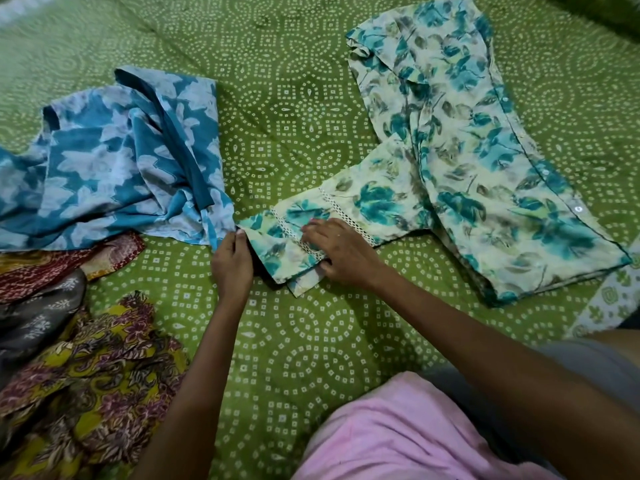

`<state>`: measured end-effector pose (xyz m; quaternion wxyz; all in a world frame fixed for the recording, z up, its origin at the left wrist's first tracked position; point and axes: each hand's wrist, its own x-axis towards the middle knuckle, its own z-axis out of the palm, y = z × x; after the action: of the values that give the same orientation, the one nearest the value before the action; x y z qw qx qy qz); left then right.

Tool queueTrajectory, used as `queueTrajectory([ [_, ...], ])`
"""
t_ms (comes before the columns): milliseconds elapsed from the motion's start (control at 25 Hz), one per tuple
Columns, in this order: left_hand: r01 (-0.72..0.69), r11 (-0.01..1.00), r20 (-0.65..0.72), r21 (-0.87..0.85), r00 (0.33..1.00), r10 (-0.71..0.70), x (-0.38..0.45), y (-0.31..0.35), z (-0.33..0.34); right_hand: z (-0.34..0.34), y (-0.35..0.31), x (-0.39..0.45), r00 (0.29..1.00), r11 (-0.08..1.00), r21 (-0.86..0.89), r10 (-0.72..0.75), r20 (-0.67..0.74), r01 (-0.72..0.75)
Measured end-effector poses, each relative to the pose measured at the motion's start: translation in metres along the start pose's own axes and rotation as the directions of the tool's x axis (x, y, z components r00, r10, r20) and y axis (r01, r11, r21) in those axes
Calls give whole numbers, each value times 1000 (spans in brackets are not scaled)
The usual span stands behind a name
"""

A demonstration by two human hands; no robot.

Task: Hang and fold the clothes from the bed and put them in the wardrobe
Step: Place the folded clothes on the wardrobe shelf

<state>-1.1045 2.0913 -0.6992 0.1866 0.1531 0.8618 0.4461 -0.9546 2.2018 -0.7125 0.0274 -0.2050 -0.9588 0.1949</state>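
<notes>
A cream garment with teal flowers [478,161] lies spread on the green bedsheet [294,109], its body folded lengthwise at the right and one lace-trimmed sleeve stretched toward me. My left hand [231,263] pinches the cuff corner of that sleeve. My right hand [337,252] grips the sleeve beside the lace band, with the thumb tucked under the lower edge.
A crumpled blue and white floral garment [114,161] lies at the left, touching the sleeve's tip. Below it sit a red patterned cloth [52,268], a grey printed cloth [34,317] and a yellow and maroon floral garment [86,382]. A pink cloth [398,434] lies nearest me.
</notes>
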Motion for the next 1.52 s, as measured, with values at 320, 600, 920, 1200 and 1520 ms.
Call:
queueTrajectory([
  [320, 188, 979, 201, -72, 965, -171, 13, -6, 7, 18, 13, -25, 975, 982, -43, -189, -113, 186],
  [600, -216, 839, 77, 500, 976, 205, 9, 8, 6, -11, 59, -53, 802, 931, 110, 357, -479, -349],
  [920, -550, 834, 511, 27, 725, 461, -9, 85, 130, -40, 104, -70, 673, 789, 372, 612, -415, -489],
  [1200, -172, 981, 653, -84, 735, 185, 15, 157, 257, -60, 150, -67, 762, 739, 387, 636, -127, -552],
  [1520, 154, 953, 608, -260, 793, 38, 70, 195, 331, -70, 225, 7, 875, 884, 199, 456, -163, -424],
])
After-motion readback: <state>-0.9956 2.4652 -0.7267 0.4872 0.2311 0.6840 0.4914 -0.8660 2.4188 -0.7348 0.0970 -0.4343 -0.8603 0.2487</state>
